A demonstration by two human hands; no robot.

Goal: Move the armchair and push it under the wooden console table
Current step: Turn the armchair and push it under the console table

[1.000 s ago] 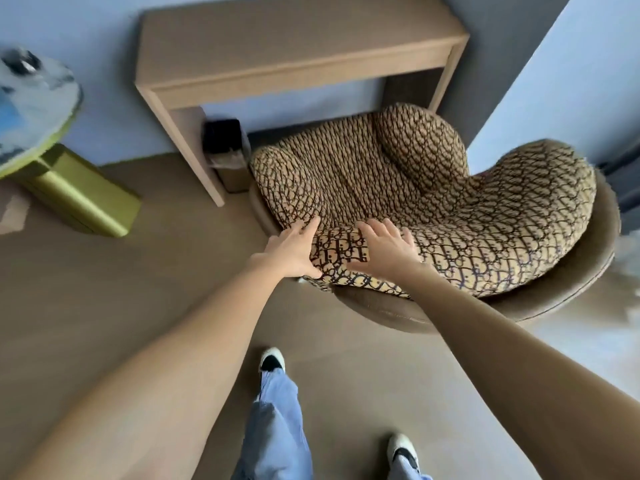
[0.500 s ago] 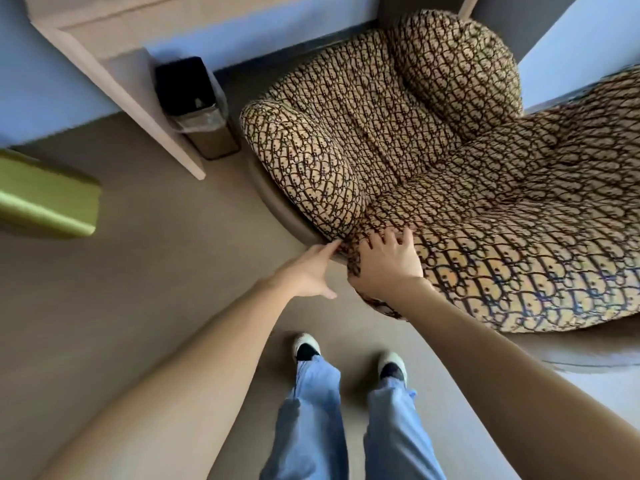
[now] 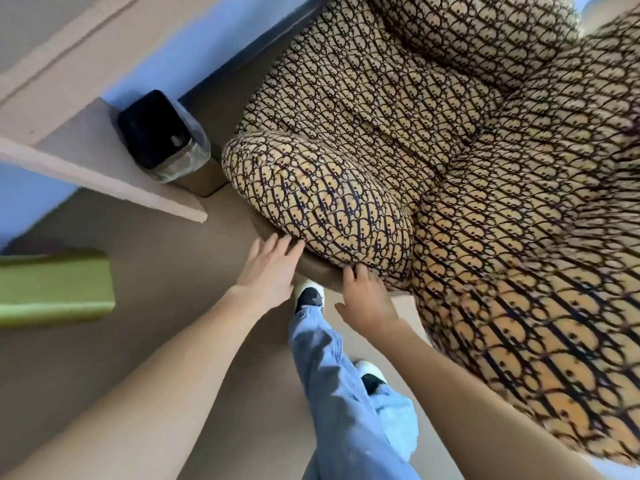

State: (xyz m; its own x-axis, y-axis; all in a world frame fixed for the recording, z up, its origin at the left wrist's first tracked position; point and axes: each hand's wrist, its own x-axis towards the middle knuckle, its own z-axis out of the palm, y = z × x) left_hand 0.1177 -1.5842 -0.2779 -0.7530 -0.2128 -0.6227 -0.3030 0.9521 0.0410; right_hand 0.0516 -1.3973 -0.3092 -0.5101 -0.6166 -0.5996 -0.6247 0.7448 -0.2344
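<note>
Bright, even daylight; wide-angle edges bend, and motion blur softens the whole frame.

armchair (image 3: 398, 140) pushed further under console table (image 3: 86, 109) | left hand (image 3: 268, 271) flattened on shell rim | right hand (image 3: 367, 299) slid to seat edge

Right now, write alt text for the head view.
Seen from above, both hands, left and right, press open against the rim of a patterned armchair, nosed under a wooden console table. A small bin stands beside the table leg.
</note>
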